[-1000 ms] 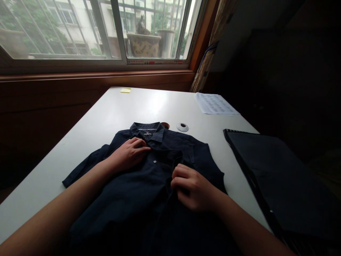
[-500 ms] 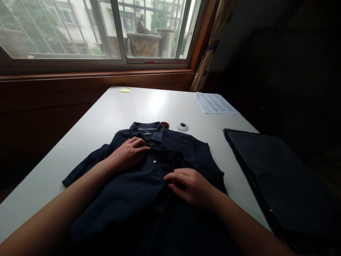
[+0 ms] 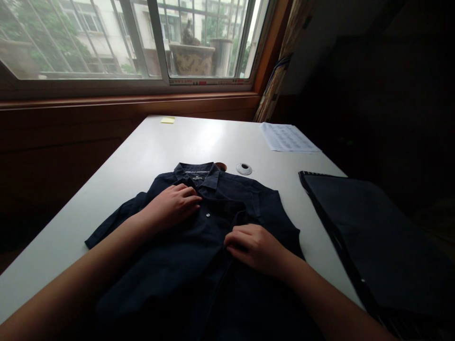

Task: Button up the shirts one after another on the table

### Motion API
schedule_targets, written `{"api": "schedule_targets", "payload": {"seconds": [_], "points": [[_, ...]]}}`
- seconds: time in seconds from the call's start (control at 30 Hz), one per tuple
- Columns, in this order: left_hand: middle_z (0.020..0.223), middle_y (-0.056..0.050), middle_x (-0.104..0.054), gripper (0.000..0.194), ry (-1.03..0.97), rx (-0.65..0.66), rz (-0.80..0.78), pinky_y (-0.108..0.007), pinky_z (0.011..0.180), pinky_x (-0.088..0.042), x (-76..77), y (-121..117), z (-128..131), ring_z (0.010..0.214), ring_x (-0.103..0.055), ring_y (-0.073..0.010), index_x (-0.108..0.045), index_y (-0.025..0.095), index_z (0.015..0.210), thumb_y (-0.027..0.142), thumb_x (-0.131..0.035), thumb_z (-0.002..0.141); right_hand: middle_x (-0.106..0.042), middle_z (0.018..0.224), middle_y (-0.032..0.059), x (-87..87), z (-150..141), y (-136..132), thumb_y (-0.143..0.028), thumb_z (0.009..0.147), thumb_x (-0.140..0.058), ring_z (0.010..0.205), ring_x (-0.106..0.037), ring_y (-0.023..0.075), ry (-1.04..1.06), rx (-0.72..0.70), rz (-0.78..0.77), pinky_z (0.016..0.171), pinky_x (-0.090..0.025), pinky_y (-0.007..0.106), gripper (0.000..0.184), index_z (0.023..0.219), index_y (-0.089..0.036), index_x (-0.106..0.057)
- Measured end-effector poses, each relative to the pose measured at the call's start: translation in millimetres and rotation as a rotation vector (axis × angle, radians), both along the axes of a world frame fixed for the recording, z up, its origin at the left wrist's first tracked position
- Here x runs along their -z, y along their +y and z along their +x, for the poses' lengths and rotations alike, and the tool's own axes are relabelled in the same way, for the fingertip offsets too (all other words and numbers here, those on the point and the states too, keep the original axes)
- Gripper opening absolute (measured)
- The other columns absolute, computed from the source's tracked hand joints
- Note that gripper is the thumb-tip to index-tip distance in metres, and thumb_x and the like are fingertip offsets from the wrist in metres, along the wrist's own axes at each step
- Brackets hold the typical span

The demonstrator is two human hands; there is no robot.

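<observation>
A dark navy shirt (image 3: 159, 279) lies front side up, its collar (image 3: 210, 178) pointing toward the window. Just below the collar, my left hand (image 3: 179, 202) is closed with its fingertips on the front edge of the shirt. My right hand (image 3: 250, 244) pinches the shirt's front lower down and to the right, lifting the loose flap of cloth into a fold. Between the hands, a small white button (image 3: 208, 215) shows on the dark fabric. The fingertips of both hands are partly hidden by the cloth and knuckles.
The shirt rests on a white table (image 3: 117, 175). On its right side lies a dark folded item (image 3: 373, 237). Printed papers (image 3: 289, 138) are at the back right, a yellow sticky note (image 3: 168, 120) at the back left. A round cable-hole cover (image 3: 244, 168) sits beyond the collar.
The fingers of my right hand have closed further onto the shirt's front edge and shifted slightly right. My left hand stays nearly in place.
</observation>
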State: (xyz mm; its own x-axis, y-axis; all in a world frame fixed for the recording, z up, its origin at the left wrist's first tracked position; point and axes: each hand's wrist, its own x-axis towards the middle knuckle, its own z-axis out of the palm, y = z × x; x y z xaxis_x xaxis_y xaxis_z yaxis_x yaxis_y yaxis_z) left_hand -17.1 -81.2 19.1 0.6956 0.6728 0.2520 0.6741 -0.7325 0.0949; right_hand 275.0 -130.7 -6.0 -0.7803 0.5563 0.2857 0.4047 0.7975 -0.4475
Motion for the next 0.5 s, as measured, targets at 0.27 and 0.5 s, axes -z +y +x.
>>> {"api": "schedule_targets", "payload": {"seconds": [0.27,0.5], "points": [[0.088,-0.002,-0.066,0.027,0.027,0.158,-0.29,-0.029,0.066,-0.045,-17.3,-51.8,49.8,0.078,-0.064,-0.0188,-0.065,0.02,0.088,0.047,-0.068,0.088,-0.066,0.08,0.0014,-0.2,1.7,0.2,-0.014,0.088,-0.063,0.072,-0.062,0.0144,0.057,-0.008,-0.048,0.069,-0.045,0.026,0.005,0.088,-0.019,-0.064],[0.085,0.0,-0.065,0.011,-0.03,0.179,-0.396,-0.025,0.062,-0.041,1.8,-45.3,46.2,0.072,-0.062,-0.0159,-0.061,0.02,0.083,0.024,-0.072,0.082,-0.066,0.079,0.002,-7.9,2.1,1.4,-0.01,0.086,-0.063,0.071,-0.062,0.0141,0.096,-0.028,-0.094,0.067,-0.044,0.025,0.008,0.087,-0.018,-0.065]]}}
